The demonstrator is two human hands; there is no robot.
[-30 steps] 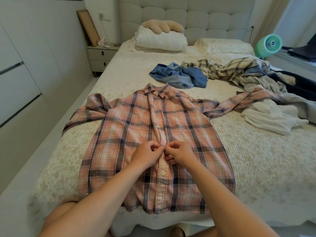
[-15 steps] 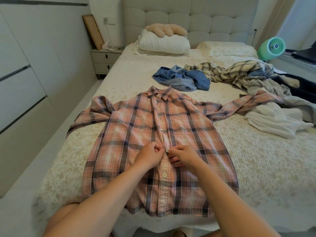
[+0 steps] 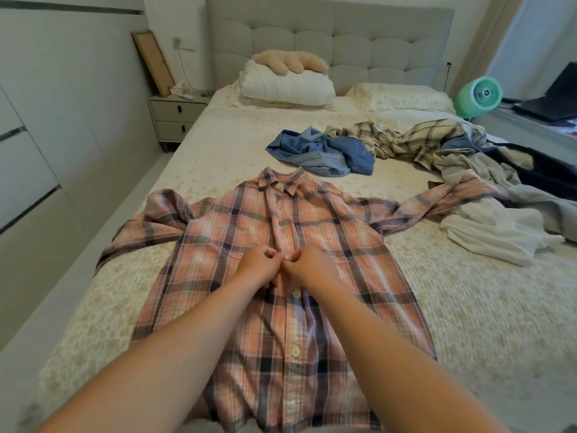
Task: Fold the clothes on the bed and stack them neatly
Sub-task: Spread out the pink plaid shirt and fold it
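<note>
The shirt (image 3: 274, 276) lies flat, front up, on the bed (image 3: 468, 307), collar away from the person, its placket running straight out between the left hand (image 3: 257, 267) and right hand (image 3: 312, 265), both pinching it mid-chest, equally near.
</note>
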